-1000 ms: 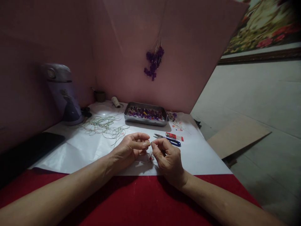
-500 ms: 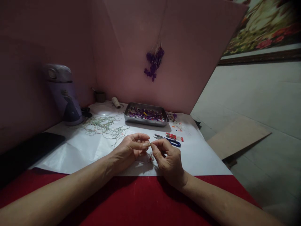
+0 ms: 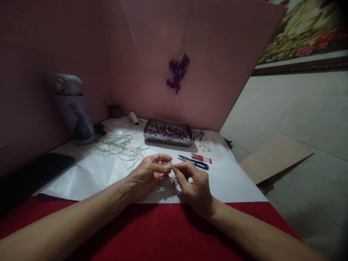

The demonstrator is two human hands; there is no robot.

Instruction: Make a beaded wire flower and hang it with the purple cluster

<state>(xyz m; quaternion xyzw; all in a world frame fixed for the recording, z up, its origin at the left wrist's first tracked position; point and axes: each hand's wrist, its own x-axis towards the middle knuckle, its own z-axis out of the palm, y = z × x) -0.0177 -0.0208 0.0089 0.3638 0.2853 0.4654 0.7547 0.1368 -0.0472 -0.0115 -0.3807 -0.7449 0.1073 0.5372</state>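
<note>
My left hand (image 3: 150,171) and my right hand (image 3: 193,185) meet fingertip to fingertip over a white sheet (image 3: 95,174) on the table. Both pinch something very small between thumb and forefinger, too small to name. Just below the fingertips hangs a small cluster of clear and red beads (image 3: 173,180). Blue-handled thread snips (image 3: 196,162) and a red lighter (image 3: 201,157) lie just beyond my right hand. A metal tray (image 3: 168,131) of purple and mixed beads stands behind them.
Tangled pale cord (image 3: 121,144) lies left of the tray. A purple jug (image 3: 73,108) stands at the back left, a dark flat object (image 3: 29,174) at the left edge. Purple beads (image 3: 178,70) hang on the pink backboard. Red cloth (image 3: 163,232) covers the near table.
My right hand's fingertips have closed the small gap and now touch my left hand's pinch. Everything else lies as before.
</note>
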